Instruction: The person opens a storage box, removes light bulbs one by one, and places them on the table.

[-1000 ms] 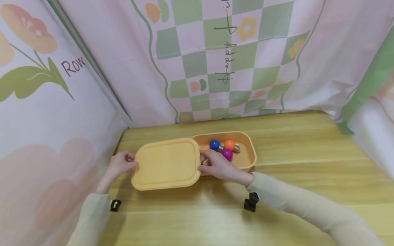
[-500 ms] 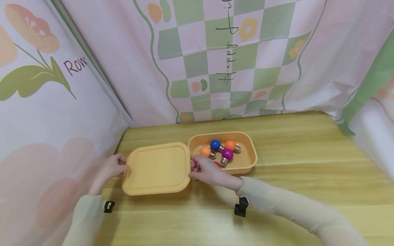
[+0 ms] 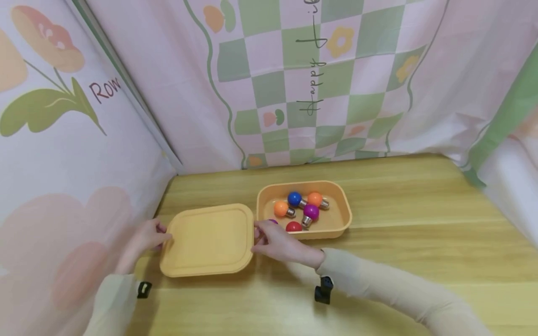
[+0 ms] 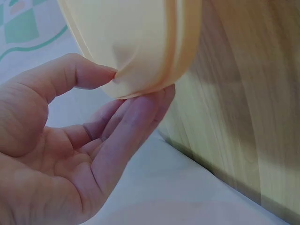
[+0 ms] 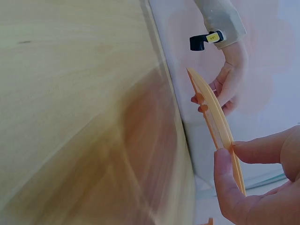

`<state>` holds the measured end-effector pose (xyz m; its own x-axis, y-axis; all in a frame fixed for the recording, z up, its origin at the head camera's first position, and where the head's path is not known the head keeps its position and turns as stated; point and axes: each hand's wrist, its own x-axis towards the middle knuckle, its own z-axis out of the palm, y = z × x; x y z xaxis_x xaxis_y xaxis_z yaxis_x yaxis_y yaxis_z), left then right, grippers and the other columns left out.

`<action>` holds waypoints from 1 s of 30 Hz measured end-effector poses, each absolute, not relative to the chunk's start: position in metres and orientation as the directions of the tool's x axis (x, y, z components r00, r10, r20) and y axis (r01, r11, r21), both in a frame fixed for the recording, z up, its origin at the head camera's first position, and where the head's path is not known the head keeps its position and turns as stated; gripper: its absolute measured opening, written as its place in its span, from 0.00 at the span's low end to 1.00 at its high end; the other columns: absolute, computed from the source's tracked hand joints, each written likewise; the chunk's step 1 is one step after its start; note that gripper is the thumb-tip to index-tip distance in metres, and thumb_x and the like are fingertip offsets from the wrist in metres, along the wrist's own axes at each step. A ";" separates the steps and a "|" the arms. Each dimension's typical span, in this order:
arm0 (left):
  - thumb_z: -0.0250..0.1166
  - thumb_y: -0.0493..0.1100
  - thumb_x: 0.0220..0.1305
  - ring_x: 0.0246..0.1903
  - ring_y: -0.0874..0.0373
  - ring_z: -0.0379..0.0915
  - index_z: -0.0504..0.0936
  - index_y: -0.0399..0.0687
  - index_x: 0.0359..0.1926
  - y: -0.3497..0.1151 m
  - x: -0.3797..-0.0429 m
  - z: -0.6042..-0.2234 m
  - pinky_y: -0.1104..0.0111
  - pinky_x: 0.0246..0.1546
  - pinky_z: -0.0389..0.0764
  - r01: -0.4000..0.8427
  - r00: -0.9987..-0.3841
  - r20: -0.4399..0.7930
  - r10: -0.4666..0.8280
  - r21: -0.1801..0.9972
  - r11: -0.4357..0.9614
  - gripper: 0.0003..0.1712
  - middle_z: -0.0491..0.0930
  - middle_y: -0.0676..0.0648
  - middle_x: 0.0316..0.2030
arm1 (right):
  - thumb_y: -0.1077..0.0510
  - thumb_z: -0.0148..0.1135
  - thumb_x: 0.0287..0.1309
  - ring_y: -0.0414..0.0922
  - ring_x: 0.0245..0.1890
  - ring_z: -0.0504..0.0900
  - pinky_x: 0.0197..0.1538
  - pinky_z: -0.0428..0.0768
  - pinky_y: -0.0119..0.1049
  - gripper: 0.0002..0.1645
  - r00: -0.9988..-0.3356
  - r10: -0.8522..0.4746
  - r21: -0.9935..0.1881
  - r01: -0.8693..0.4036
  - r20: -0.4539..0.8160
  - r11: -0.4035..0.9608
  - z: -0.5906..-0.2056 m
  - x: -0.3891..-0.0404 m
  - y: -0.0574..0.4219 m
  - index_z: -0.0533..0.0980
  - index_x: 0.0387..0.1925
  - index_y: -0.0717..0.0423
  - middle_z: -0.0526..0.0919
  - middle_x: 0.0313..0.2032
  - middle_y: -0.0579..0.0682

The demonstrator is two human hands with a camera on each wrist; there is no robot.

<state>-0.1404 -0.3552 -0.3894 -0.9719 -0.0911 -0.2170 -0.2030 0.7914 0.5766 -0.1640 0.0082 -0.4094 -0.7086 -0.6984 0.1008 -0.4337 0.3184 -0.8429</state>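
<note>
Surrounding the lid [image 3: 207, 240] — table [image 3: 412, 224], printed cloth [image 3: 290, 88]

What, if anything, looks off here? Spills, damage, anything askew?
Nothing stands out. The visible bulbs lie loose in the upright box, none seen spilled on the table. The lid is off, but the left hand and right hand pinch its ends. No damage shows.

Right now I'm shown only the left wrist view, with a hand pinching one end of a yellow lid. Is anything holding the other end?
Observer: Yes, the person's right hand pinches the lid at its opposite end.
Visitor: Ah, so two hands share it! Is there anything to the right of it that I'm missing?
Observer: Yes, in the head view an open box there has coloured bulbs inside.
</note>
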 end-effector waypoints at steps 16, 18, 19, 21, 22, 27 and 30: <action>0.64 0.35 0.55 0.25 0.58 0.81 0.76 0.27 0.40 -0.357 -0.139 -0.395 0.59 0.35 0.91 -0.320 -0.934 -0.315 -0.168 0.532 0.784 0.14 0.81 0.36 0.34 | 0.69 0.67 0.53 0.38 0.27 0.79 0.30 0.80 0.21 0.17 -0.681 -0.731 -0.848 -0.415 0.048 0.331 -0.422 -0.157 0.002 0.73 0.44 0.67 0.80 0.35 0.62; 0.64 0.35 0.55 0.24 0.58 0.81 0.76 0.27 0.39 -0.357 -0.139 -0.397 0.59 0.35 0.91 -0.318 -0.936 -0.310 -0.169 0.532 0.785 0.13 0.81 0.37 0.33 | 0.69 0.67 0.53 0.37 0.27 0.80 0.29 0.81 0.21 0.17 -0.674 -0.738 -0.850 -0.410 0.038 0.331 -0.423 -0.155 0.000 0.73 0.44 0.67 0.79 0.35 0.62; 0.64 0.35 0.55 0.24 0.58 0.81 0.76 0.27 0.39 -0.358 -0.138 -0.397 0.59 0.35 0.91 -0.315 -0.937 -0.307 -0.167 0.535 0.784 0.13 0.81 0.37 0.32 | 0.69 0.67 0.53 0.37 0.26 0.79 0.28 0.81 0.21 0.16 -0.669 -0.742 -0.849 -0.412 0.036 0.330 -0.423 -0.154 0.000 0.73 0.43 0.67 0.79 0.34 0.63; 0.64 0.34 0.55 0.24 0.58 0.81 0.76 0.26 0.38 -0.359 -0.138 -0.399 0.58 0.34 0.91 -0.313 -0.939 -0.301 -0.167 0.546 0.777 0.13 0.81 0.37 0.32 | 0.69 0.67 0.53 0.36 0.26 0.79 0.28 0.81 0.21 0.15 -0.664 -0.747 -0.845 -0.418 0.034 0.332 -0.424 -0.153 -0.001 0.73 0.42 0.67 0.79 0.34 0.63; 0.64 0.34 0.55 0.24 0.58 0.81 0.76 0.26 0.38 -0.359 -0.137 -0.400 0.58 0.34 0.91 -0.314 -0.939 -0.300 -0.167 0.552 0.773 0.13 0.81 0.36 0.31 | 0.69 0.67 0.53 0.36 0.25 0.79 0.27 0.80 0.20 0.14 -0.663 -0.747 -0.842 -0.423 0.036 0.335 -0.424 -0.153 -0.002 0.73 0.41 0.67 0.79 0.34 0.63; 0.63 0.33 0.54 0.24 0.58 0.80 0.75 0.24 0.39 -0.362 -0.137 -0.404 0.59 0.33 0.91 -0.317 -0.939 -0.295 -0.174 0.552 0.771 0.14 0.81 0.35 0.31 | 0.69 0.66 0.53 0.37 0.25 0.79 0.27 0.80 0.20 0.15 -0.666 -0.744 -0.842 -0.426 0.044 0.332 -0.429 -0.153 -0.005 0.72 0.42 0.68 0.79 0.33 0.63; 0.63 0.33 0.54 0.24 0.58 0.81 0.75 0.23 0.40 -0.363 -0.137 -0.408 0.60 0.32 0.91 -0.323 -0.936 -0.302 -0.179 0.544 0.774 0.15 0.82 0.34 0.32 | 0.69 0.66 0.53 0.38 0.26 0.79 0.28 0.79 0.21 0.17 -0.669 -0.743 -0.849 -0.412 0.035 0.331 -0.433 -0.153 -0.008 0.72 0.45 0.68 0.80 0.32 0.61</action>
